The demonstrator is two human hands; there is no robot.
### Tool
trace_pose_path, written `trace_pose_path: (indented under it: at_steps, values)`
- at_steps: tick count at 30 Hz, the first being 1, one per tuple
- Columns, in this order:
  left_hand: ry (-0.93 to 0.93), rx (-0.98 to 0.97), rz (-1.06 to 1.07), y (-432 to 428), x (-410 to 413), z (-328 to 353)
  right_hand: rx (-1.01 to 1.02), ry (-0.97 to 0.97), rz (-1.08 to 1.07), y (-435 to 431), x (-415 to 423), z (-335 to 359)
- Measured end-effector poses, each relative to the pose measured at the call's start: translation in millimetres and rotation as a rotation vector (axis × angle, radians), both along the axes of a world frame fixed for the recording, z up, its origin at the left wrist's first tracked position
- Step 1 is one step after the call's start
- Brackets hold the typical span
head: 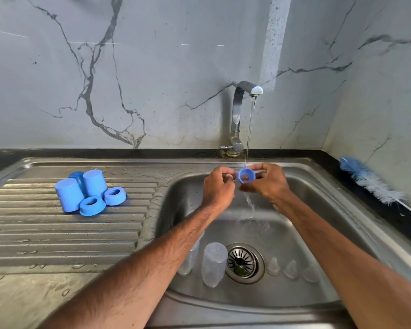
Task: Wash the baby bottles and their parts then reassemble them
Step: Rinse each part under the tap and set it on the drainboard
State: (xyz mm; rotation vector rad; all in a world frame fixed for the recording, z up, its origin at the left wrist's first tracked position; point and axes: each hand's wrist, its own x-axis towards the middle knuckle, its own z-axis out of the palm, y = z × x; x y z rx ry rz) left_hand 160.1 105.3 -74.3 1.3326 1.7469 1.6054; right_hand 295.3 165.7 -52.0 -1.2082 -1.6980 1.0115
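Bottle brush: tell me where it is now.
In the head view, the bottle brush lies on the black counter at the far right, beside the sink rim.

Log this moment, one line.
step: rinsing | left hand, right hand: pinch blue plastic screw ring under running steel tap | drainboard: blue caps, blue rings | basin: clear bottles, teats

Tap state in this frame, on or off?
On. A thin stream falls from the faucet onto the blue ring pinched between the left hand and right hand, then splashes into the sink.
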Motion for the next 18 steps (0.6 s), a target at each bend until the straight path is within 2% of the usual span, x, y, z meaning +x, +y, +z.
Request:
trace_pose_path:
  at_steps: [7, 13, 18]
  values:
    - [0.020, -0.022, 0.009, 0.5, -0.2, -3.0, 0.001, -0.072, -0.020, -1.3, -2.5, 2.3]
    - [0.058, -0.030, 0.009, 2.4, -2.5, -8.0, 0.096, -0.153, -0.042, -4.3, -3.3, 3.0]
    - [0.312, -0.004, 0.041, 2.3, -11.3, -5.5, 0.126, -0.150, -0.049, -4.8, -2.1, 0.3]
